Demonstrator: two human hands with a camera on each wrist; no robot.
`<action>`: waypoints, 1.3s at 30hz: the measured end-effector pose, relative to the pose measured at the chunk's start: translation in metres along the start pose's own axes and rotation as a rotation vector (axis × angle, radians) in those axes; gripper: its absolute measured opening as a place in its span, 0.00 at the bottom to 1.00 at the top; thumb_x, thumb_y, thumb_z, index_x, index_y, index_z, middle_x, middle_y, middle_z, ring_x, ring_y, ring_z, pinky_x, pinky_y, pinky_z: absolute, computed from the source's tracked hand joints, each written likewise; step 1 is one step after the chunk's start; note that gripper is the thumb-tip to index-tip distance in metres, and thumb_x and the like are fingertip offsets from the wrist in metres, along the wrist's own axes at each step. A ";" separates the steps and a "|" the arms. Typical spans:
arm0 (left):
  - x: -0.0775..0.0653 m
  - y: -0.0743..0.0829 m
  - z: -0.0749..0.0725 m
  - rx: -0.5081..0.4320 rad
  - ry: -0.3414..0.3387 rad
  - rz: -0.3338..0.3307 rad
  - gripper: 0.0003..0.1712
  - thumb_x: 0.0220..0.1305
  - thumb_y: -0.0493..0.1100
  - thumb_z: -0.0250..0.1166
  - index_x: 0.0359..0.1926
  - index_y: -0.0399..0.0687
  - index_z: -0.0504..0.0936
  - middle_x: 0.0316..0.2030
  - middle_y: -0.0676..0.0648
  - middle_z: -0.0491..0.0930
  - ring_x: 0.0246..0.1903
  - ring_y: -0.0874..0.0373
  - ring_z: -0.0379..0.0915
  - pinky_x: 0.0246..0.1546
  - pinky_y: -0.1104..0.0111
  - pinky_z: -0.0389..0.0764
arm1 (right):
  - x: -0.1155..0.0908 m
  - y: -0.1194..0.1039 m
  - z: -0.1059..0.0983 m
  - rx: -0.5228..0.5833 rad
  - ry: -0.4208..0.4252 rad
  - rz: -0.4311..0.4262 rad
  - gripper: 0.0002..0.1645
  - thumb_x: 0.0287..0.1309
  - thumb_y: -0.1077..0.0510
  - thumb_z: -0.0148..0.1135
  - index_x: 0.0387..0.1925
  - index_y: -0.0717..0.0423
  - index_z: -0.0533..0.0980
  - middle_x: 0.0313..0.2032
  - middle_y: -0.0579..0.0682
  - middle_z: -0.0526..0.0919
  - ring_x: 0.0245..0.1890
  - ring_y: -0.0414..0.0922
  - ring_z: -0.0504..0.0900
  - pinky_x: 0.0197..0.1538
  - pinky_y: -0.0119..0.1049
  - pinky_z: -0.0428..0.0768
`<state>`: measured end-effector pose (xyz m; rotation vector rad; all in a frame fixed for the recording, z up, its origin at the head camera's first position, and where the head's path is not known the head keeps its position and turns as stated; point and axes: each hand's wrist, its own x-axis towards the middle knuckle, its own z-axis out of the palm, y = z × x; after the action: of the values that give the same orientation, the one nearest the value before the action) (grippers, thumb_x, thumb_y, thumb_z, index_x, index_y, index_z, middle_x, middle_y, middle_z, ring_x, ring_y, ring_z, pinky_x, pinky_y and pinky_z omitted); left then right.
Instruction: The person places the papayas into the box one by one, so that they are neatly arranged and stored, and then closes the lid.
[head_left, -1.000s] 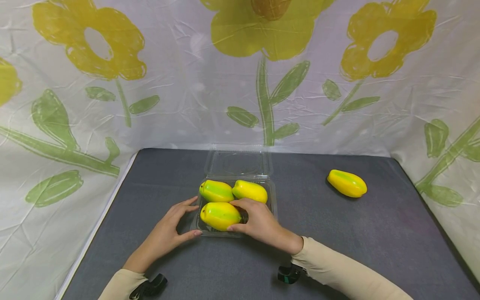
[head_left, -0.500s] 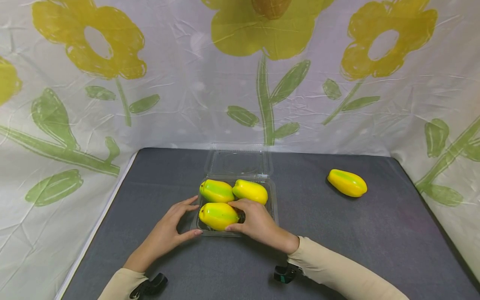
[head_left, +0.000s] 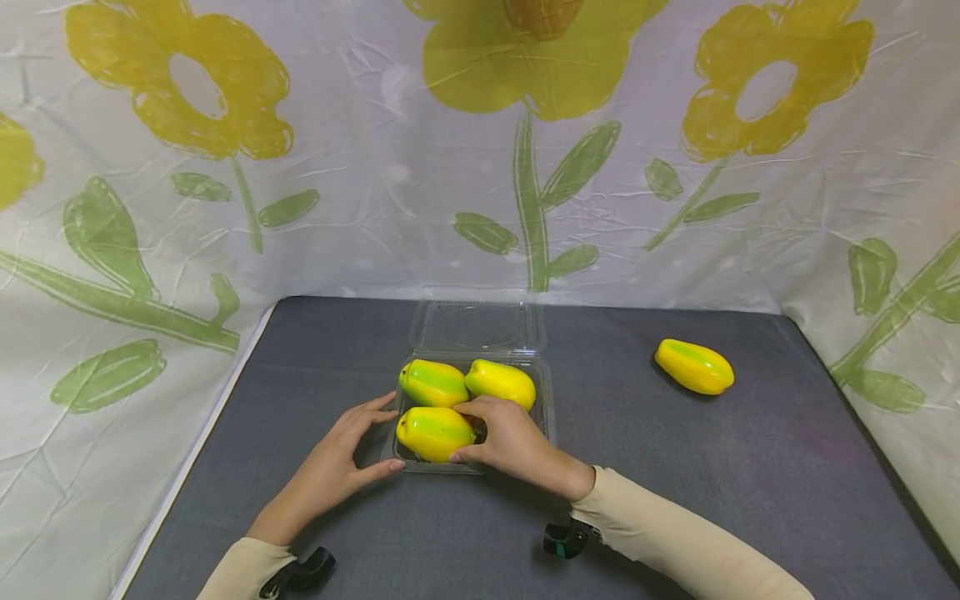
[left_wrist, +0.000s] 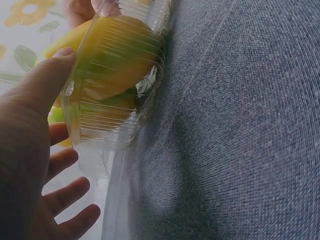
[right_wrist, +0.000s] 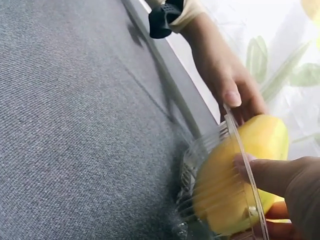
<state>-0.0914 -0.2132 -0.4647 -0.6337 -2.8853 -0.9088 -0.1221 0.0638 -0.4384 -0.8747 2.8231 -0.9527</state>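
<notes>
Between thumb and fingers, my right hand (head_left: 517, 442) grips the right end of the near papaya (head_left: 429, 433), which lies inside the clear clamshell container (head_left: 550, 412). My left hand (head_left: 337, 462), fingers spread and uncurled, is at the container's left rim.

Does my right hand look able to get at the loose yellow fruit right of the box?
Probably yes, after letting go: your right hand holds the front fruit in the clear box, but nothing visible stands between that box and the loose fruit.
</notes>
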 end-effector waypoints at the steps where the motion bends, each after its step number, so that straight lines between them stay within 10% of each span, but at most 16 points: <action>1: 0.000 0.000 0.000 -0.001 -0.001 0.000 0.41 0.54 0.65 0.71 0.65 0.55 0.72 0.74 0.52 0.62 0.72 0.47 0.59 0.67 0.43 0.69 | 0.000 0.000 0.000 0.001 -0.003 -0.001 0.39 0.42 0.42 0.80 0.57 0.54 0.80 0.48 0.48 0.87 0.42 0.41 0.83 0.46 0.35 0.82; 39: 0.000 -0.001 0.002 -0.008 0.007 0.010 0.40 0.54 0.64 0.71 0.65 0.58 0.72 0.74 0.51 0.62 0.72 0.47 0.59 0.66 0.42 0.69 | -0.001 0.002 -0.008 0.100 -0.058 0.020 0.40 0.45 0.44 0.78 0.60 0.54 0.77 0.51 0.51 0.85 0.44 0.45 0.86 0.46 0.36 0.85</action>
<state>-0.0920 -0.2132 -0.4668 -0.6444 -2.8711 -0.9196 -0.1236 0.0703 -0.4330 -0.8467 2.7042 -1.0378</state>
